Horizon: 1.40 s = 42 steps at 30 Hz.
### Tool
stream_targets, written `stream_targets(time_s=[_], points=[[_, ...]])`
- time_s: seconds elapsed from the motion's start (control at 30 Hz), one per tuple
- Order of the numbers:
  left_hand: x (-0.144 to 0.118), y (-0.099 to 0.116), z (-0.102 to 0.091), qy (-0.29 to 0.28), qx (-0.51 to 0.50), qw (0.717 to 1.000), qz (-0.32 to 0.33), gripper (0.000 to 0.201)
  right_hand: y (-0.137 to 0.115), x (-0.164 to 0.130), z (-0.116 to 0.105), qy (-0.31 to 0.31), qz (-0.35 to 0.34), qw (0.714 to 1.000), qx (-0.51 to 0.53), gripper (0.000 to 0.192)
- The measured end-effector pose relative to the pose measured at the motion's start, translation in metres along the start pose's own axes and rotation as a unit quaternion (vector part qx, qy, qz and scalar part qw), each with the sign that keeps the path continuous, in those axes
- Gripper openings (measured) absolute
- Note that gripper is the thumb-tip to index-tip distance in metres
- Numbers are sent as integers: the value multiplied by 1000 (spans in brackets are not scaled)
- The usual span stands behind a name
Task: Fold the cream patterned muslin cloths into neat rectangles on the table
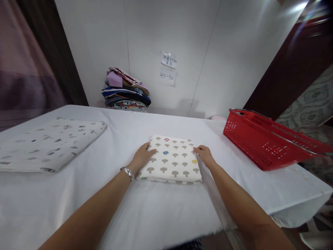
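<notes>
Fingers, left hand (142, 155): laid flat and loosely spread on the left border of the folded mushroom-print cloth (171, 159), fingertips on the fabric, palm at its edge; nothing pinched. A wristwatch (127, 172) sits on that wrist.

Fingers, right hand (205, 154): curled at the cloth's right border, touching the fabric; whether they nip the edge or only rest on it cannot be told.

Item in hand: the folded mushroom-print cloth, cream with grey mushrooms and a few coloured ones, lying flat near the middle of the desk (161, 215), a little nearer the front edge than the back. It sits directly between the two hands, each touching one side.

Handling note (a judgement): squaring such a fold goes best with even pressure from both sides, palms low, so the layers stay aligned and the white desk cover does not ruck beneath.

Other items, left to right: a larger flat speckled cloth (49, 144) toward the left edge; a stack of folded fabrics (126, 91) at the back edge against the wall; two paper notes (168, 67) on the wall; a red plastic basket (265, 140) tilted by the right edge.
</notes>
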<state>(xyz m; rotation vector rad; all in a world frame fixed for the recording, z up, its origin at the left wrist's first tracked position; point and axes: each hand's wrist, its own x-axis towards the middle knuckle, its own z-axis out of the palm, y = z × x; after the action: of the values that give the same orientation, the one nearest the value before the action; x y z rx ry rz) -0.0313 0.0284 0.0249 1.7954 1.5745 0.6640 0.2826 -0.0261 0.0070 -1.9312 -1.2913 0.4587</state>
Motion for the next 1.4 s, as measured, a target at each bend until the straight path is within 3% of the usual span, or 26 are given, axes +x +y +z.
stream_targets(time_s=[0.27, 0.43, 0.5, 0.6, 0.7, 0.8, 0.9, 1.03, 1.2, 1.3, 1.4], points=[[2, -3, -4, -6, 19, 1000, -7, 67, 13, -8, 5, -15, 39, 999, -27, 31], [0, -6, -7, -41, 27, 998, -23, 83, 12, -7, 1, -42, 39, 996, -63, 42], [0, -7, -6, -54, 24, 998, -22, 87, 8, -5, -3, -33, 9, 995, -95, 48], [4, -5, -6, -58, 18, 998, -6, 84, -9, 6, -4, -19, -125, 975, -181, 57], [18, 2, -13, -61, 34, 997, 33, 80, -35, 28, 6, -89, -197, 956, -198, 61], [39, 14, -26, -65, 83, 992, 68, 81, -57, 53, 25, -168, -147, 957, -185, 63], [58, 21, -35, -61, 111, 988, 86, 80, -67, 72, 37, -209, -110, 952, -194, 62], [66, 13, -33, -42, 92, 994, 48, 75, -62, 76, 32, -255, -66, 945, -193, 51], [42, -12, -38, 3, 44, 999, -11, 70, -45, 55, 9, -328, 16, 932, -155, 56], [12, -23, -44, 33, -6, 998, -53, 75, -37, 36, -2, -370, 103, 922, -59, 55], [-24, -25, -39, 16, -134, 985, -108, 81, -34, 14, -11, -389, 140, 908, 64, 52]])
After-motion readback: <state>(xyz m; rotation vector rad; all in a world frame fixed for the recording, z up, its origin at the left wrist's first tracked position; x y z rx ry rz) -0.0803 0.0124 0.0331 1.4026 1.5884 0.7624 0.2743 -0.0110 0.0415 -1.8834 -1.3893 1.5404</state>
